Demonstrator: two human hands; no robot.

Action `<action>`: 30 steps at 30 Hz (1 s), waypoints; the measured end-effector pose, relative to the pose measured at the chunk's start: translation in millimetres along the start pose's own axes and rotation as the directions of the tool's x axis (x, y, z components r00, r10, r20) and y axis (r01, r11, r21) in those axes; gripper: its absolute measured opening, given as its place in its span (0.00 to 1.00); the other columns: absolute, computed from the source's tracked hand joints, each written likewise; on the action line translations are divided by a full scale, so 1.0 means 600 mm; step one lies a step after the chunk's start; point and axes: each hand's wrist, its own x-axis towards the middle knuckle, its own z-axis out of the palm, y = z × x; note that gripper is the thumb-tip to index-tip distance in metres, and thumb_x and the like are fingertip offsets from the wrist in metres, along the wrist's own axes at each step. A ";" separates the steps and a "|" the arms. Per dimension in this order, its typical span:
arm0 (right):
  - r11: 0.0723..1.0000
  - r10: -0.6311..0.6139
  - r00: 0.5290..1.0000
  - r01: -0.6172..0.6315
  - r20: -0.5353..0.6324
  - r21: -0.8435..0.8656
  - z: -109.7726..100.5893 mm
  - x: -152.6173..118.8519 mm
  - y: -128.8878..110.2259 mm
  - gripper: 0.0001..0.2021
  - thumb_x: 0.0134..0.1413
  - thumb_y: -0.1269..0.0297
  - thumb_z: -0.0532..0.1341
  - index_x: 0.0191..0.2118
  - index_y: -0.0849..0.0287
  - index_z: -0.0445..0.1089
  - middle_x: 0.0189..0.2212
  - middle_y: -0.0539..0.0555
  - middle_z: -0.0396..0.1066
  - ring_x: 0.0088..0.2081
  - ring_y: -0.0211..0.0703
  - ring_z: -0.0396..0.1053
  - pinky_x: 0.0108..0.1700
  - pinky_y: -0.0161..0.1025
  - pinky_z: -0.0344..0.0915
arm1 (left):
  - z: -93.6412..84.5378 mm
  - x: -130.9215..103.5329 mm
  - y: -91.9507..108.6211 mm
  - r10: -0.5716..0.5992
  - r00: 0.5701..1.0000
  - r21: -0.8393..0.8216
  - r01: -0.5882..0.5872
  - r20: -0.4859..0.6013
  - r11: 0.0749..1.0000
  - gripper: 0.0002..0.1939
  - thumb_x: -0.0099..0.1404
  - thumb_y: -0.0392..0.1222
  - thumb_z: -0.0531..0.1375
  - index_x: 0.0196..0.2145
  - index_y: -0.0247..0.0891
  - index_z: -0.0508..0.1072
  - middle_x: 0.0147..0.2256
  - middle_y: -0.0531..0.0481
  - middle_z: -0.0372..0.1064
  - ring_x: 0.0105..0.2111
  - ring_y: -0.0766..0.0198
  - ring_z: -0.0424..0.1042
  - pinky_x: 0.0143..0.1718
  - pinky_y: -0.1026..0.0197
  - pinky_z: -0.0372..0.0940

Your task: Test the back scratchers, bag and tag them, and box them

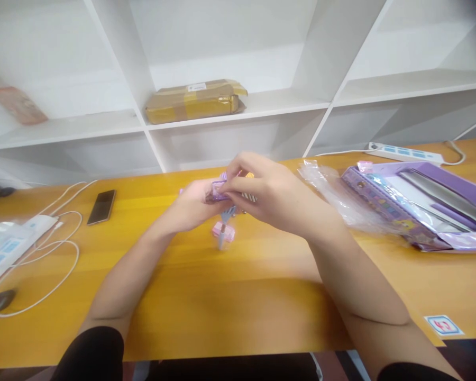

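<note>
Over the middle of the wooden table (238,296), my left hand (192,206) is closed on a small purple packet (219,190). My right hand (262,193) pinches at the same packet from the right, thumb and forefinger together at its edge. Below the hands lies a small pink packet (228,233), and a thin grey-blue item with a forked end (222,230) shows in front of it. Small yellow and striped items are partly hidden behind my right hand; blur hides their details.
An open purple box (428,233) and clear plastic wrapping (337,196) lie at the right. A phone (101,207), white cables and a power strip (19,243) are at the left. A taped parcel (194,103) sits on the shelf behind.
</note>
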 end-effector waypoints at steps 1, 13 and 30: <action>1.000 0.000 1.000 0.000 0.009 -0.005 -0.001 0.000 -0.001 0.11 0.71 0.72 0.58 0.43 0.55 0.79 0.45 0.58 0.72 0.41 0.45 0.68 0.41 0.44 0.66 | 0.000 0.000 0.000 0.001 1.000 0.003 -0.001 0.003 1.000 0.14 0.65 0.53 0.72 0.37 0.39 0.78 0.35 0.48 0.80 0.39 0.56 0.80 0.44 0.53 0.75; 1.000 0.015 1.000 -0.014 0.028 -0.023 -0.009 -0.004 -0.001 0.10 0.70 0.72 0.61 0.48 0.54 0.79 0.48 0.58 0.72 0.42 0.46 0.69 0.40 0.44 0.68 | -0.005 0.000 -0.004 0.006 0.999 -0.057 -0.004 0.049 0.998 0.11 0.69 0.48 0.69 0.43 0.38 0.79 0.41 0.47 0.81 0.43 0.56 0.81 0.46 0.55 0.75; 0.994 0.094 0.994 -0.097 0.057 0.053 -0.023 -0.001 0.015 0.08 0.75 0.63 0.56 0.50 0.54 0.73 0.47 0.58 0.75 0.42 0.47 0.72 0.43 0.44 0.68 | -0.021 0.003 -0.005 0.058 0.998 -0.043 -0.059 -0.036 0.997 0.17 0.73 0.55 0.65 0.48 0.38 0.82 0.44 0.45 0.79 0.43 0.59 0.78 0.42 0.61 0.72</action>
